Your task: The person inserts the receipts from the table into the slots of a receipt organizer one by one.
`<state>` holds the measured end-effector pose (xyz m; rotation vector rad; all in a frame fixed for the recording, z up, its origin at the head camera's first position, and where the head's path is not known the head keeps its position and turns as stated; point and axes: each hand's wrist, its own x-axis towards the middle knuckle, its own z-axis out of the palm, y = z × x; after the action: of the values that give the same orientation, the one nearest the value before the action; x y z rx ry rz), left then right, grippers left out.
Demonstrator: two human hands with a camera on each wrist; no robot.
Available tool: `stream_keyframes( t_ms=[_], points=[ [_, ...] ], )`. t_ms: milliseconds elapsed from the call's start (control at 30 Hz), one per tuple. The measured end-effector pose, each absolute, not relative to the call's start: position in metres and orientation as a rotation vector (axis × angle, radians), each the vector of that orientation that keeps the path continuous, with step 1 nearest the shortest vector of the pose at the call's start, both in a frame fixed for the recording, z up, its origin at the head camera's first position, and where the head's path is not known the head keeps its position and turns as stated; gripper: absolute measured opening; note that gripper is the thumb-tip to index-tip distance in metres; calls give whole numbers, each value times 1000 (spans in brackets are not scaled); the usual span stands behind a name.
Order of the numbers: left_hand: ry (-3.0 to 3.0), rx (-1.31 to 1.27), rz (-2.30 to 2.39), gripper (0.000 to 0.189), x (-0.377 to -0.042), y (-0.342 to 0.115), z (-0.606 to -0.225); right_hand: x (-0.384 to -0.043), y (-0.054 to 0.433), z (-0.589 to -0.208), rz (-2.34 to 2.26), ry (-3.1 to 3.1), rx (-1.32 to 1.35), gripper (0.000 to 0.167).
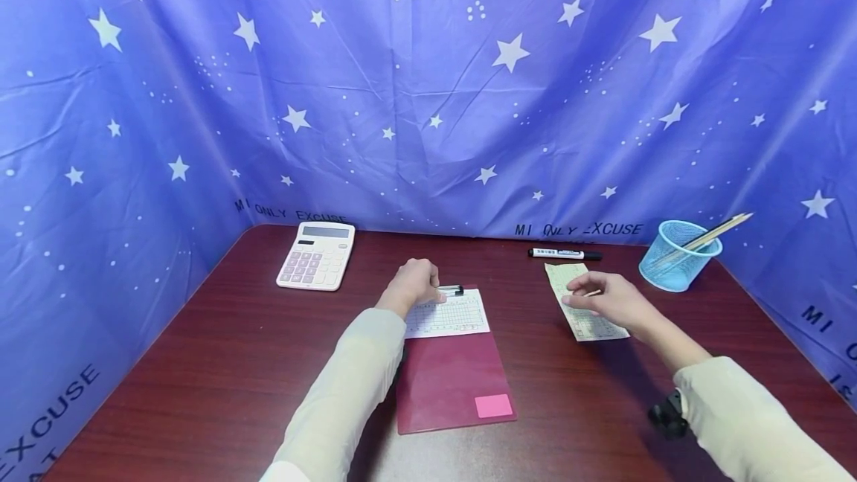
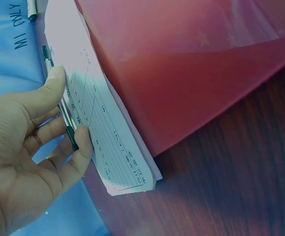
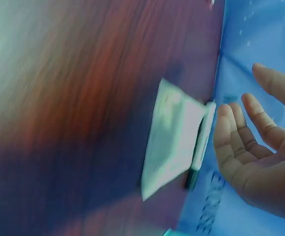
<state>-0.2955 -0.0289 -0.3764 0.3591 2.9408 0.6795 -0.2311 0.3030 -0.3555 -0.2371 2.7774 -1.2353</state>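
At board's [image 1: 451,374] far edge, your left hand [image 1: 411,285] grips clip [image 1: 454,290] atop sheets [image 1: 460,316]; right hand [image 1: 612,300], loosely spread, holds nothing above slip [image 1: 599,328], near marker [image 1: 565,254]. Press clip evenly; keep sheets square to board, slip uncreased.

From above the surface [image 1: 234,341], the head view is facing its far edge; the left-wrist view, close and sideways, is sharing the clipboard [image 1: 450,374] with it; the right-wrist view, also sideways, is sharing the paper slip [image 1: 591,324] and marker [image 1: 565,254].
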Motion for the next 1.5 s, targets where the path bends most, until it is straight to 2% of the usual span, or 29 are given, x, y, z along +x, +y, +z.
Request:
stream_keyframes(
  t_ms=[333,500,767,1100,1500],
  points=[
    [2939,353,676,26,-297,-29,-378,-225,352,-376,-1074,2935,-102,50],
    [2940,359,674,27,-296,-29,-378,-223,360,-382,-935,2997,-57,55],
    [2938,351,684,25,-296,-29,-379,-223,358,-385,-655,3064,0,74],
    [2929,337,683,26,-299,-29,-380,-222,356,-383,-679,3012,66,58],
    [2939,338,672,27,-299,-29,-380,-217,361,-387,-1045,2904,62,63]
  ],
)
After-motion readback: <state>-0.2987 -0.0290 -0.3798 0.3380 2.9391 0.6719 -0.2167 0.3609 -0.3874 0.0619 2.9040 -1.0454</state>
